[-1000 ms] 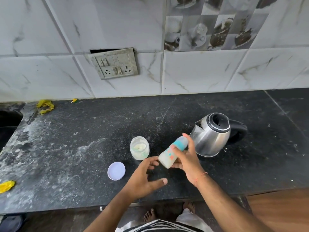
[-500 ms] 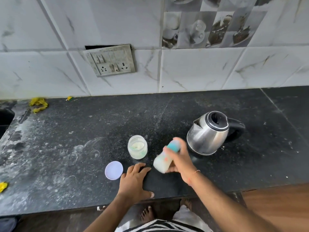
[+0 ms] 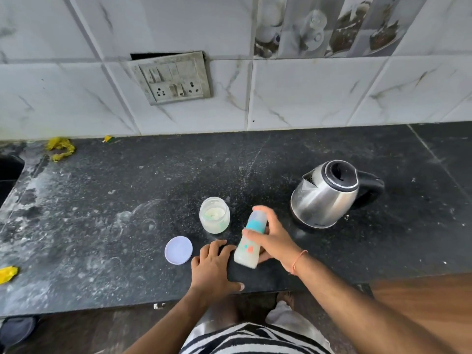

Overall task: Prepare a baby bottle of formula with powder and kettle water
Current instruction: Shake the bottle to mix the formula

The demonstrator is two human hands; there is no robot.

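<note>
The left hand (image 3: 213, 268) lies flat on the counter (image 3: 102, 226) near its front edge, fingers straight. Just beside it, the right hand (image 3: 274, 240) has its grip wrapped around the bottle (image 3: 249, 242). The bottle is tilted, its milky bottom sticking out below the fingers. A round lid (image 3: 178, 250) lies to the left. Farther back stands an open jar (image 3: 214, 215), and the kettle (image 3: 329, 194) sits to the right.
</note>
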